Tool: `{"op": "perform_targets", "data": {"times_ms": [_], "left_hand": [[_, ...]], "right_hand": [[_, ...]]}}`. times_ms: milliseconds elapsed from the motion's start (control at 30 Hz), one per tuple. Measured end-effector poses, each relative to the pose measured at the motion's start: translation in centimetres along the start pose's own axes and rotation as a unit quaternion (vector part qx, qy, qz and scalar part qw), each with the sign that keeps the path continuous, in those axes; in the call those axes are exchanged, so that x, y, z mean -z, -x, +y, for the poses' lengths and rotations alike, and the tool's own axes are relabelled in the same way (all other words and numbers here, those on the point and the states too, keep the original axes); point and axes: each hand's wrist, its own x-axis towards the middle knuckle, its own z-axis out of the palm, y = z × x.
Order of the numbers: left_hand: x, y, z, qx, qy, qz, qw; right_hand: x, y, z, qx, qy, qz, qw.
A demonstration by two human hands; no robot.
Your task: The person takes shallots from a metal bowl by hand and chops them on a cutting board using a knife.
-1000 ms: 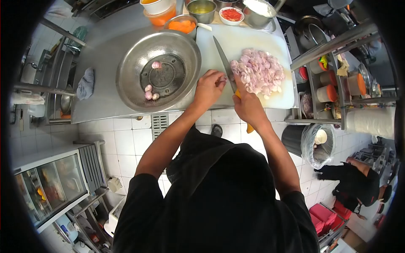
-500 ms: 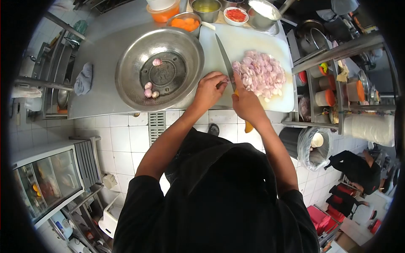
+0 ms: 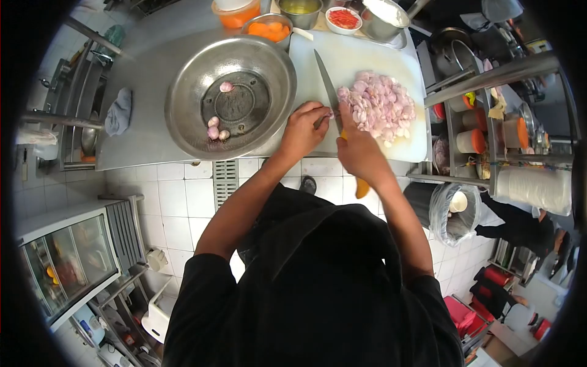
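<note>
In my right hand is the yellow handle of a long kitchen knife, its blade pointing away from me over the white cutting board. My left hand is closed at the board's near left part, its fingertips pinching a small shallot against the left side of the blade. A heap of sliced shallots lies just right of the knife. Left of the board stands a wide metal basin with several whole shallots in it.
Behind the basin are a bowl of orange pieces and an orange tub. A bowl of sliced red chili and metal pots line the board's far edge. A grey cloth lies left; a lined bin stands right.
Both hands stay nearly where they were, at the knife and the shallot. In the background at right, a person in black has shifted position.
</note>
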Motion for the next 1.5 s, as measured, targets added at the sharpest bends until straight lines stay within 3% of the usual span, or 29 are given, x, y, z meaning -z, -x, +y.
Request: {"op": "perform_targets", "data": {"times_ms": [67, 267, 533, 633, 767, 933, 1067, 1133, 1367, 1500], "left_hand": [[-0.2, -0.1, 0.1, 0.007, 0.011, -0.006, 1.000], [-0.3, 0.1, -0.2, 0.001, 0.007, 0.004, 1.000], [-0.3, 0.0, -0.2, 0.019, 0.014, -0.003, 1.000], [-0.7, 0.1, 0.0, -0.025, -0.027, 0.032, 0.999], [-0.6, -0.1, -0.2, 0.010, -0.028, -0.012, 0.999], [0.0, -0.5, 0.4, 0.022, -0.065, -0.081, 0.994], [-0.1, 0.0, 0.8, 0.055, 0.001, -0.010, 0.998], [-0.1, 0.1, 0.2, 0.073, 0.019, 0.004, 0.997], [-0.3, -0.2, -0.8, 0.068, 0.067, -0.027, 0.995], [-0.1, -0.2, -0.5, 0.085, 0.069, -0.025, 0.994]], "right_hand": [[-2.0, -0.9, 0.4, -0.030, 0.003, 0.000, 1.000], [2.6, 0.0, -2.1, -0.063, 0.012, -0.075, 0.995], [-1.3, -0.9, -0.7, -0.064, -0.022, -0.029, 0.997], [-1.5, -0.8, 0.4, -0.031, -0.036, 0.000, 0.999], [-1.4, -0.8, 2.7, 0.007, -0.085, 0.020, 0.996], [1.0, -0.2, 1.2, -0.036, -0.023, -0.022, 0.999], [-0.3, 0.2, 2.0, 0.034, -0.048, 0.045, 0.997], [0.2, 0.4, 1.1, 0.003, -0.034, 0.019, 0.999], [2.5, 1.1, -1.9, -0.049, 0.010, -0.040, 0.998], [0.8, 0.9, -1.1, -0.016, 0.009, -0.018, 1.000]]}}
